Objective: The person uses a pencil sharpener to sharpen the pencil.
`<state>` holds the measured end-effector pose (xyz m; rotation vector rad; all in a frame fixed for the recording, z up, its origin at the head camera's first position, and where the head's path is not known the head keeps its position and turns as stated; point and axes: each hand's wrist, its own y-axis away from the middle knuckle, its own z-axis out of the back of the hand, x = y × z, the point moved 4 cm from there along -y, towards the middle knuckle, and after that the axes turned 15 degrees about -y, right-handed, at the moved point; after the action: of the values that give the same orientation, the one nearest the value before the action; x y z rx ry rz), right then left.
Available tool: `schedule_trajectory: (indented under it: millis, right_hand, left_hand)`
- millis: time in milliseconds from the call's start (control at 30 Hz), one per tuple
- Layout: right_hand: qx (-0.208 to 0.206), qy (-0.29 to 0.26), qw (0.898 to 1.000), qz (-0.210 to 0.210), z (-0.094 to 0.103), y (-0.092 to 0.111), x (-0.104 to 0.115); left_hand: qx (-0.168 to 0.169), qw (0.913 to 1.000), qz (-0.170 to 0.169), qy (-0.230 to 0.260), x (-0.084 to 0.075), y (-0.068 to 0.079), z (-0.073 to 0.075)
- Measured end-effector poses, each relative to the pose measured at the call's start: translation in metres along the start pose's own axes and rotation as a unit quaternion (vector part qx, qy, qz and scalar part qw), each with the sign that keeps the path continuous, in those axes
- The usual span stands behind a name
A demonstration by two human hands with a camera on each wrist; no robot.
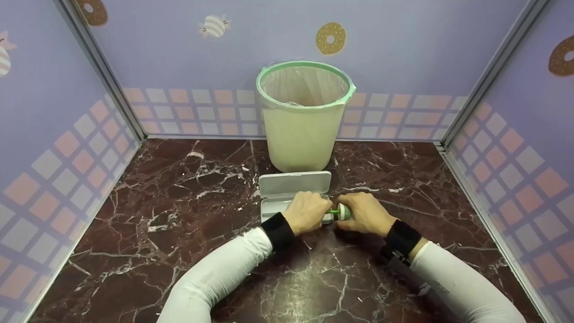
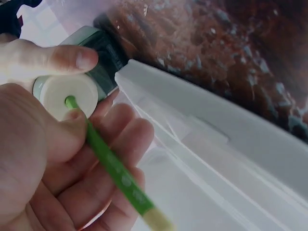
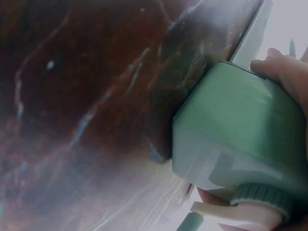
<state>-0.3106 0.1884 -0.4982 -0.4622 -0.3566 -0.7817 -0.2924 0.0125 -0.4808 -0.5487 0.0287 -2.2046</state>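
Green pencil (image 2: 114, 168) pinched by left hand (image 1: 308, 211), end seated in sharpener (image 3: 240, 125) clasped by right hand (image 1: 367, 212), beside case (image 1: 293, 184) on tabletop (image 1: 134, 224). Tip could be snapped if sharpener were tilted off pencil's line.

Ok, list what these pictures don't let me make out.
Head view: part inside the open case, hidden by the left grip.
Left wrist view: one end of the green pencil, inside the sharpener.
Left wrist view: lettering on that pencil, too blurred.
Head view: floor of the bin, hidden by its own wall.
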Motion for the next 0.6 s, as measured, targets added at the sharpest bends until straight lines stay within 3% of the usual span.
schedule_trajectory:
  millis: [267,467,600]
  right_hand:
    - [-0.002,0.011,1.0,-0.002,0.001,0.001,-0.002]
    - [-0.006,0.016,1.0,-0.001,-0.001,0.001,0.0]
    - [-0.009,0.013,1.0,-0.003,-0.002,0.0,0.001]
  left_hand:
    - [0.001,0.9991,-0.008,0.042,0.0,-0.002,0.003]
    - [-0.036,0.9992,-0.014,-0.007,-0.006,-0.003,0.003]
    - [-0.039,0.9987,-0.013,-0.031,-0.008,-0.004,0.001]
